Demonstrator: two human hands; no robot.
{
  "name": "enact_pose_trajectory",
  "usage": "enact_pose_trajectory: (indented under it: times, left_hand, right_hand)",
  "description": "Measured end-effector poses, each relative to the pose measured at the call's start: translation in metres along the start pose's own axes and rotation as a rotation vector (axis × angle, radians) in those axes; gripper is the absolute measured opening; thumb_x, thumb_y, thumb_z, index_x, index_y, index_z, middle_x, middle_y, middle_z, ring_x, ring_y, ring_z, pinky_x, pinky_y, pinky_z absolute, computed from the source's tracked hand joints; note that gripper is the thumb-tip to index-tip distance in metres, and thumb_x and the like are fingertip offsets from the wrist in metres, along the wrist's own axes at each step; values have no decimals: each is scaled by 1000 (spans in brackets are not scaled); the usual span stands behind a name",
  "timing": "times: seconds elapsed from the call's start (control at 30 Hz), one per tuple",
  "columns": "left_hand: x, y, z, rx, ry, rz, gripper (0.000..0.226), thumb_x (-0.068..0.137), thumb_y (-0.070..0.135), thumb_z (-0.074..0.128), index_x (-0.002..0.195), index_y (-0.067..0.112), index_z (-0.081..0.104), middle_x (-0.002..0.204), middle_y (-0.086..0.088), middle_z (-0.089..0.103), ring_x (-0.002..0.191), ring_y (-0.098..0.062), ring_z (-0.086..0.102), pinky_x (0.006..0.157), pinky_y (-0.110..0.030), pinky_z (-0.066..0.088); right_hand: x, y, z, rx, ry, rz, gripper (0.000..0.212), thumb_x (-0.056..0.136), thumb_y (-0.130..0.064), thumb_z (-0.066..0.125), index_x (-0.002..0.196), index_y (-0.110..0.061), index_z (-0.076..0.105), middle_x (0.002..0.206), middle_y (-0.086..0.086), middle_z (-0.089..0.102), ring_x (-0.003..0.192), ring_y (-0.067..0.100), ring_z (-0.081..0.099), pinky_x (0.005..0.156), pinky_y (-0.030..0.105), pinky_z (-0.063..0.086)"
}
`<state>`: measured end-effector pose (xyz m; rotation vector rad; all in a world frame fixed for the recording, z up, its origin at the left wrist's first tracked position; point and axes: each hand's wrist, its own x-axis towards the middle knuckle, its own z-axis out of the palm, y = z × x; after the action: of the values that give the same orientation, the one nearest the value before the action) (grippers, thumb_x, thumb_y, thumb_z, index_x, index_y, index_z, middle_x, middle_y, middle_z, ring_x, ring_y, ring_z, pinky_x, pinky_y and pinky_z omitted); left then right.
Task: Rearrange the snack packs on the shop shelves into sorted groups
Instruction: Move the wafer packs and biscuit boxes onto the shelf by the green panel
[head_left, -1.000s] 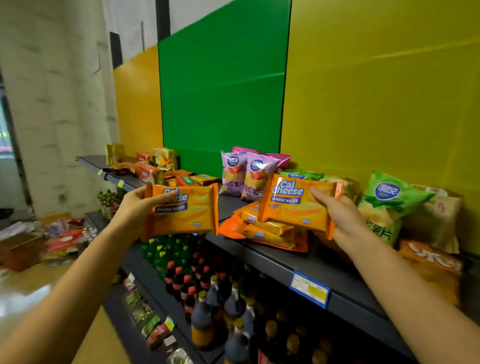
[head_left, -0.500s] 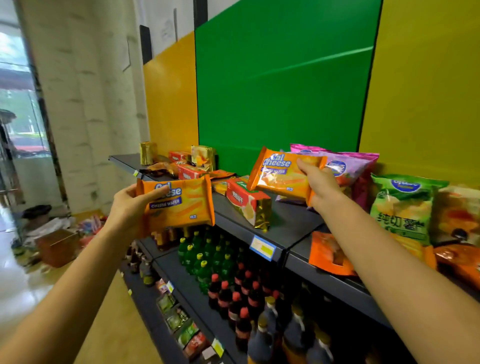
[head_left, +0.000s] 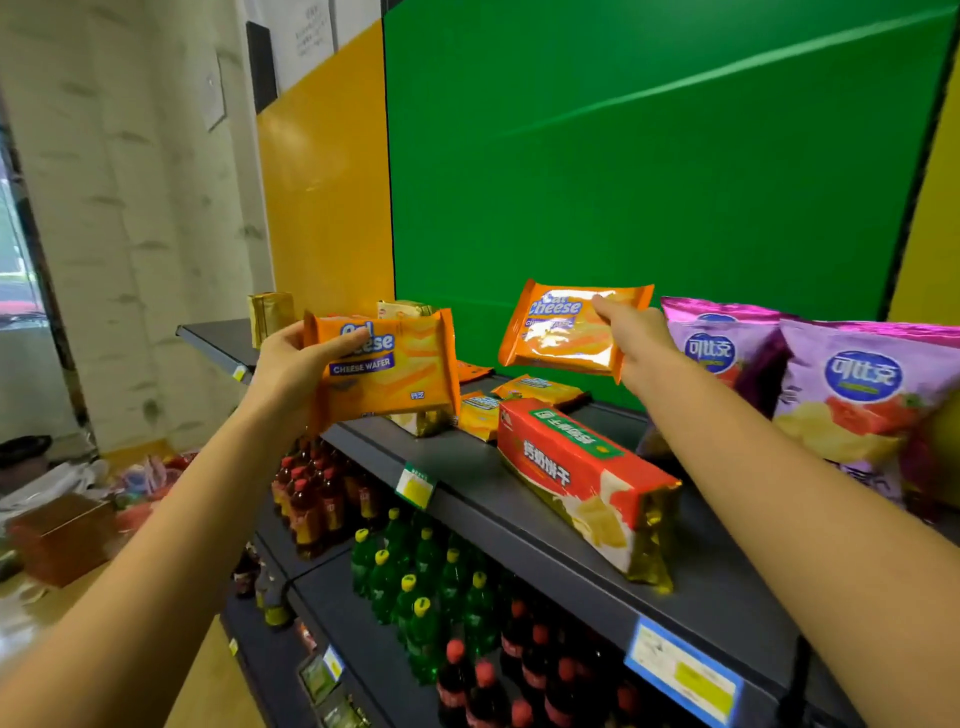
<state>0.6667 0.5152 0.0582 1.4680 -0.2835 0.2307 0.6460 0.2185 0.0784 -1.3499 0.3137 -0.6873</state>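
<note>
I hold two orange Cal Cheese wafer packs above the dark top shelf. My left hand grips the left edge of one wafer pack, held out past the shelf's front. My right hand pinches the right side of the second wafer pack, raised over the middle of the shelf in front of the green panel. A few smaller orange-yellow packs lie flat on the shelf below it. A long red biscuit pack lies diagonally near the front.
Purple chip bags stand at the right. A gold pack and a yellow pack stand at the far left end. Bottles fill the lower shelves. A brown box and clutter sit on the floor at left.
My view has swung left along the shelf. Both hands moved left with their wafer packs; the right one has gone from the green and purple chip bags to above the red biscuit pack.
</note>
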Motion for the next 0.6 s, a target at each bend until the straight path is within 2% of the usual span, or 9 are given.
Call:
enact_pose_trajectory:
  times: [0.07,0.13,0.17,0.23,0.33,0.4,0.47,0.53,0.6]
  left_hand:
    - [25,-6,2,13,-32,-17,23,73,26,74,91,17,64,96,-9,70,84,-26,68,76,-46,56]
    - [49,-10,6,14,-62,-21,24,72,27,75,90,17,64,98,-10,70,85,-26,68,77,-47,56]
    - [60,-11,9,6,-78,-15,22,73,27,75,89,17,63,98,-10,70,85,-25,68,77,-46,56]
    - [84,-14,19,-27,-118,-5,18,75,25,73,87,16,61,96,-11,69,83,-24,67,74,-41,58]
    - [122,-23,36,-5,-207,31,15,77,22,71,79,17,58,83,-3,67,66,-11,65,57,-26,57]
    - [148,-33,47,20,-296,35,17,77,21,72,77,17,55,81,-2,65,65,-10,63,61,-27,55]
    - [175,-44,58,45,-395,13,18,77,21,72,76,16,54,80,-3,64,64,-10,62,58,-26,54]
    - [199,-54,69,62,-492,-26,19,77,18,71,74,15,53,73,-2,64,52,-6,62,49,-20,52]
    - [220,-66,78,104,-595,-63,18,76,17,72,73,13,55,64,0,65,44,-5,61,45,-19,51]
  right_hand:
    - [5,-1,10,-12,9,0,34,77,-18,66,104,1,60,102,13,66,83,28,65,79,44,56]
    - [14,0,17,-32,34,-11,13,80,-13,62,90,-4,62,101,15,66,79,27,64,78,45,55]
    - [17,0,20,-39,46,-18,11,81,-12,61,90,-6,60,102,16,66,78,26,64,76,44,55]
    - [27,1,23,-53,58,-37,21,83,-12,59,103,-5,58,100,14,64,70,22,62,69,37,54]
    - [40,0,25,-126,92,-67,7,85,-12,57,90,-7,57,94,12,64,58,16,62,61,33,55]
    - [47,-1,26,-189,124,-91,11,87,-11,56,77,-10,52,78,8,62,41,8,61,45,25,53]
    - [54,-4,29,-230,166,-110,17,89,-10,54,73,-12,49,64,4,60,30,1,55,33,18,47]
    - [61,-5,36,-257,211,-102,15,89,-10,54,75,-11,49,45,-2,63,30,1,55,31,16,45]
    - [66,-3,45,-252,263,-96,12,89,-11,55,78,-11,50,34,-9,58,31,1,56,31,16,43]
